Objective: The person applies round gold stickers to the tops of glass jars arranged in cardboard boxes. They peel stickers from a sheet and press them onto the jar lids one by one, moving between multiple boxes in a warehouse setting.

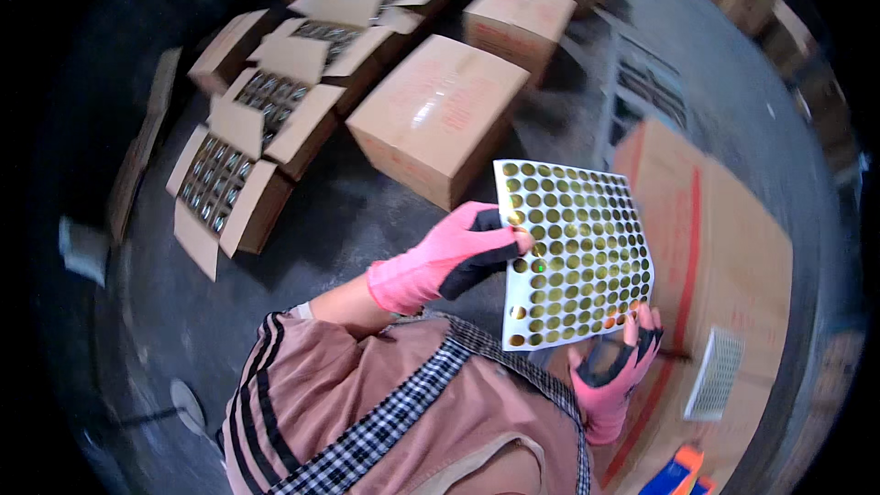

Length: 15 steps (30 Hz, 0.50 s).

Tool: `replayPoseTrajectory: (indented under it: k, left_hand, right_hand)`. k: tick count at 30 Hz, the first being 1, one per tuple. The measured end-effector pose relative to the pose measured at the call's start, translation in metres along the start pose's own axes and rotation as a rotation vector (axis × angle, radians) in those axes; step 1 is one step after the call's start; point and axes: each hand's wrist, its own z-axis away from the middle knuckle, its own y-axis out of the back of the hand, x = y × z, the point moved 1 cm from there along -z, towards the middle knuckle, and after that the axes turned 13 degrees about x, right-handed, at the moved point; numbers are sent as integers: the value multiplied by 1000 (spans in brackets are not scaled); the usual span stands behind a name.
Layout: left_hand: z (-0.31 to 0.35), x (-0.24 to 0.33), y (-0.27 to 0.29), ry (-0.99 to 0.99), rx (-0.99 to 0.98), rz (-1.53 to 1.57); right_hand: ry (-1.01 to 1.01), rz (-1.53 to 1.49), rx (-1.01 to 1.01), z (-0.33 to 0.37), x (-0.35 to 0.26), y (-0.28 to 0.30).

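Note:
A white sheet of round gold stickers (573, 257) is held up tilted in front of me. My left hand (449, 257), in a pink glove with a black palm and bare fingertips, pinches its left edge with the thumb on the front. My right hand (616, 371), gloved the same way, is at the sheet's lower right corner. Its fingertips point up beside that corner, and the thumb stands apart from them. Whether the right fingertips press on the sheet is hard to tell.
A large flat cardboard surface (733, 257) lies at the right, with a second sticker sheet (715, 374) and a blue and orange object (680, 472) on it. Closed cartons (440, 115) stand ahead. Open cartons (225, 188) of glass-like items form a row at the left.

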Motion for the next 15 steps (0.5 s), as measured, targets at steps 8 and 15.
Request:
replayPoseTrajectory:
  k: [8,15]
  left_hand:
    - [4,41,169,-100,259,207]
    - [1,62,258,-133,288,288]
  right_hand:
    - [-606,-585,-266,-81,-104,-147]
    - [-636,-1043,-444,-128,-184,-251]
